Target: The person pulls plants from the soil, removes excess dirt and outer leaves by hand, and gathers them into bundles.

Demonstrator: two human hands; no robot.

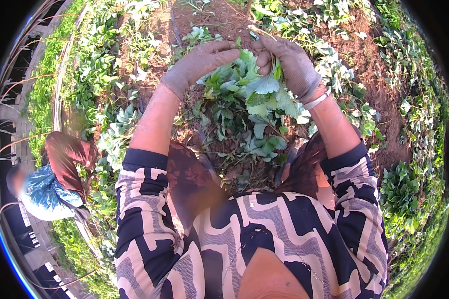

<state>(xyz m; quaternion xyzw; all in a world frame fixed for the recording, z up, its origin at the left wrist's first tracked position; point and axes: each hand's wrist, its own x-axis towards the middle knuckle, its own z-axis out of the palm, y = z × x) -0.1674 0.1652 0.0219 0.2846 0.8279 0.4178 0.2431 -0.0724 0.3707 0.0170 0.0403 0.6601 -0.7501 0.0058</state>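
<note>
My right hand (293,65), in a soiled grey work glove, grips a leafy plant (263,84) by its stems. The plant's toothed leaves hang below the fingers, and a pale stem or root end (261,31) sticks out above the knuckles. Across from it my left hand (204,63) wears a matching glove. Its thumb and fingers are apart beside the leaves, with nothing visible between them. Beneath both hands, a heap of similar leafy plants (252,138) lies on the soil between my legs.
Rows of leafy plants (97,74) run along both sides, with reddish-brown soil (378,97) between them. At left a person (58,183) is bent low near the bed's edge. Thin curved hoops (13,89) line the far left, and a dense green clump (400,188) stands at right.
</note>
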